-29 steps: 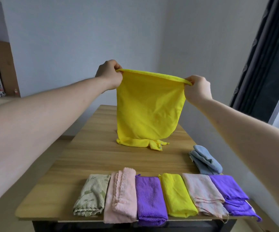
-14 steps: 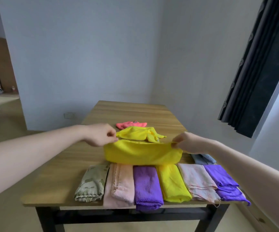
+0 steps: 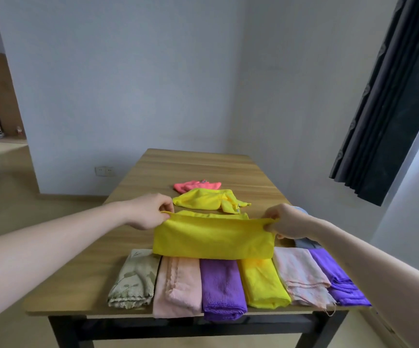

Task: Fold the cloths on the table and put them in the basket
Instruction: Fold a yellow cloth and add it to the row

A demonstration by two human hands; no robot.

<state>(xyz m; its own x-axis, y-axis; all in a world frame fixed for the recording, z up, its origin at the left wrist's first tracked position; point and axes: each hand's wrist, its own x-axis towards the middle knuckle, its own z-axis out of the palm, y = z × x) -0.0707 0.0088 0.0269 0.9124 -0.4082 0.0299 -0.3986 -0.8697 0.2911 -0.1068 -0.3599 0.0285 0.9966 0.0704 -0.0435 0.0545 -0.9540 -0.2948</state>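
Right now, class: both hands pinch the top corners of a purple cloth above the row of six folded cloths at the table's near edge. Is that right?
Not quite. The held cloth is yellow, not purple: the head view shows the left hand and right hand pinching the top corners of the yellow cloth above the row of six folded cloths.

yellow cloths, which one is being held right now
The wide yellow cloth pinched between left hand and right hand; the other two lie untouched.
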